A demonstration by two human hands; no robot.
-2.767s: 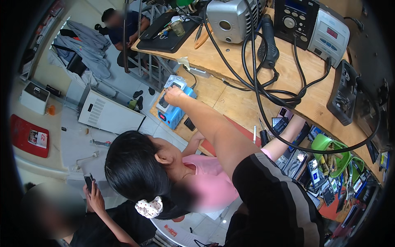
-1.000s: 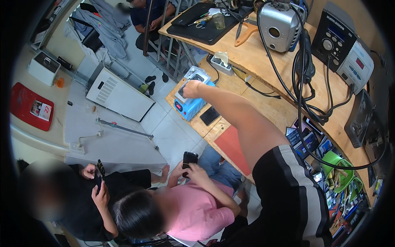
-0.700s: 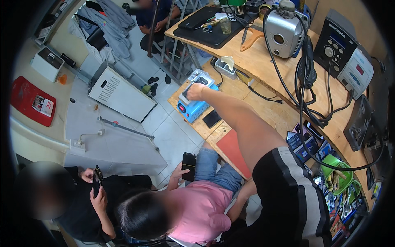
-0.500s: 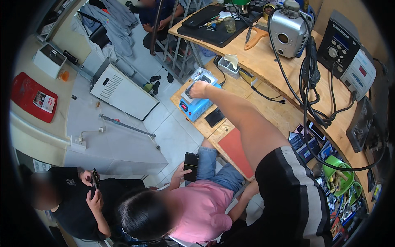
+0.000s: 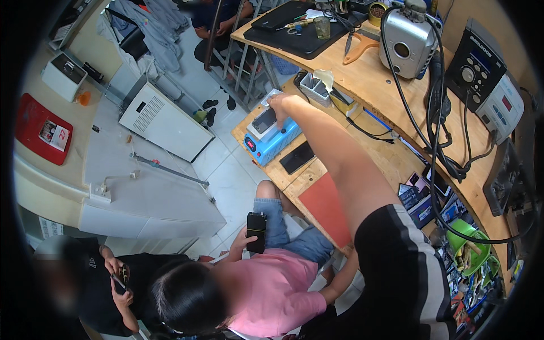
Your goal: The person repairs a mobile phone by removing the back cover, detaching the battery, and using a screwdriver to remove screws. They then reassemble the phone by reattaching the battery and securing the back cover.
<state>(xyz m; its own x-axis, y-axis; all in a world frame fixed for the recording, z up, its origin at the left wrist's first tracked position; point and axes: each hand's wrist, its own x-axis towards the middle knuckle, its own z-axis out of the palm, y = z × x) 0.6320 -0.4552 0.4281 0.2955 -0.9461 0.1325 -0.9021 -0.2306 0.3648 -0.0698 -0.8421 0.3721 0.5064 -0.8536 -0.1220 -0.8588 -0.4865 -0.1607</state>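
My left arm reaches from the lower right to a blue machine [image 5: 272, 148] with a small red display, on the wooden table's far left corner. A phone [image 5: 263, 120] with a grey screen lies on its pale top plate. My left hand [image 5: 279, 106] is closed at the phone's far right edge, its thumb on the near side and its fingers bent over the far end; the fingertips are partly hidden. A dark phone [image 5: 297, 157] lies on the table beside the machine. My right hand is out of view.
A red mat [image 5: 324, 208] covers the table's near part. A person in pink [image 5: 272, 283] sits close by, holding a black phone [image 5: 256, 232]; another in black stands left. Cables [image 5: 433, 130] hang off the upper bench. A green basket [image 5: 467, 249] of tools is at right.
My left hand has shifted from over the front of the plate to the phone's far right side, uncovering more of its screen. The whole view has shifted slightly.
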